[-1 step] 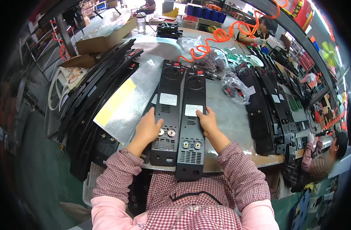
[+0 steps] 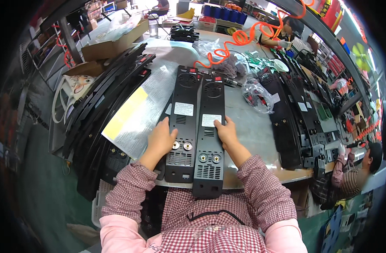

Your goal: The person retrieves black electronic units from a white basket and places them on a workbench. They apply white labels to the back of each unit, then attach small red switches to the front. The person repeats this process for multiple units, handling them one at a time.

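Observation:
Two long black housings lie side by side in front of me, each with a round fan grille, a red switch, a white label, slots and two brass fittings. My left hand (image 2: 160, 138) rests at the left edge of the left housing (image 2: 185, 92), thumb and fingers apart. My right hand (image 2: 227, 134) grips the right edge of the right housing (image 2: 212, 103), its thumb on the label; the fingers beneath are partly hidden. The right housing's near end juts past the table edge. Another black housing (image 2: 168, 110) shows partly from under the left one.
A stack of black housings (image 2: 98, 111) stands at the left beside a printed sheet (image 2: 136, 114) with a yellow patch. More housings (image 2: 281, 130) lie at the right, near a clear plastic bag (image 2: 259, 97). An orange coiled hose (image 2: 242, 39) hangs over the table. Co-workers sit at the right.

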The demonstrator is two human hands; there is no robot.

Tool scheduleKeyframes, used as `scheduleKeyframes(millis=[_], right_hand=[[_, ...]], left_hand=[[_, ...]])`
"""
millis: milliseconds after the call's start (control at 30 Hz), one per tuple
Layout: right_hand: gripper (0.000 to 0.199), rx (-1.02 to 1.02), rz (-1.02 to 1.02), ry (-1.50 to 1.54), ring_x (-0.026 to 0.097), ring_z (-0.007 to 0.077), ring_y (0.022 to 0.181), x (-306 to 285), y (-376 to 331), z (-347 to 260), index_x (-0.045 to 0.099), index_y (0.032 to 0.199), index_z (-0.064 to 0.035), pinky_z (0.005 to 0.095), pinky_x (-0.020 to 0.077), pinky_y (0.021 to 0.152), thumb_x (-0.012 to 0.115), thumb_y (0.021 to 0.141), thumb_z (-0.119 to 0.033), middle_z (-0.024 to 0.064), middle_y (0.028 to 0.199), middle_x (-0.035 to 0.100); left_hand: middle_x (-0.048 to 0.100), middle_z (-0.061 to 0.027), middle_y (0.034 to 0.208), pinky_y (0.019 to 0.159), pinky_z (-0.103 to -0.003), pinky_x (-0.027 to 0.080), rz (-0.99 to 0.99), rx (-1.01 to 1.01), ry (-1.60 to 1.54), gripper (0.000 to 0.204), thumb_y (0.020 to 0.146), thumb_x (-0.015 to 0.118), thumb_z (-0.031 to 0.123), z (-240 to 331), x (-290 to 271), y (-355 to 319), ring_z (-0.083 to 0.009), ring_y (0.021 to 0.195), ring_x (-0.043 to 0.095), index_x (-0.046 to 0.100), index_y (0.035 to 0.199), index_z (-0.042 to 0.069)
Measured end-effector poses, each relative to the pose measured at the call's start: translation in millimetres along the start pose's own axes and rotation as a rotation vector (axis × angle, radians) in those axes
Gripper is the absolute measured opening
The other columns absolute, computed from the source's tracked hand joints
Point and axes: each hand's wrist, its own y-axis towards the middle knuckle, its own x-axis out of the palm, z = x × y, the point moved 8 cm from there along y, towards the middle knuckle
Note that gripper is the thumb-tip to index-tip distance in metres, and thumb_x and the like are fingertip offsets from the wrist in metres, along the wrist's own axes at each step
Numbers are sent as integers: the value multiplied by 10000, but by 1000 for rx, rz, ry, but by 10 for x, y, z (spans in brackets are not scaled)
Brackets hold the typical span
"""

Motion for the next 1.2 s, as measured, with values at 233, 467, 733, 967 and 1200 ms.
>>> scheduleKeyframes(millis=[233,467,733,967,1200], right_hand=[[776,-250,183,-707,516,411,1188,-12,-261,-214,455,1424,20,460,403,1030,694,852,-447,264,1265,559],[965,128,-6,-118,674,320,1005,-58,-180,44,155,1525,57,399,592,789,787,826,-151,295,1263,566],[684,263,-183,187,694,266,933,19,-166,190,413,1347,87,383,597,744,785,821,-142,221,1170,640],[735,173,-202,428,688,253,967,17,-370,8,379,1410,58,353,583,794,785,809,-57,197,1149,663],[712,110,-316,571,690,206,946,-435,-470,-207,393,1453,22,334,586,773,753,848,-86,157,1160,665]], left_hand=[[495,-274,1360,1053,-477,421,121,33,215,680,882,685,411,-28,73,232,-427,1245,508,505,1387,-8],[659,-248,1070,877,-404,532,-74,-44,-221,761,783,804,363,-240,193,579,-341,1010,662,496,1351,-38],[630,-214,1190,833,-340,552,-362,-118,-929,729,886,737,123,171,222,482,-238,1029,651,320,1477,29],[530,-186,1359,907,-332,541,-307,-66,-1025,836,885,703,54,147,383,580,-242,1147,601,206,1556,31],[499,-211,1373,885,-376,586,-242,-44,-1212,912,853,660,-7,347,160,144,-287,1136,627,137,1588,128]])
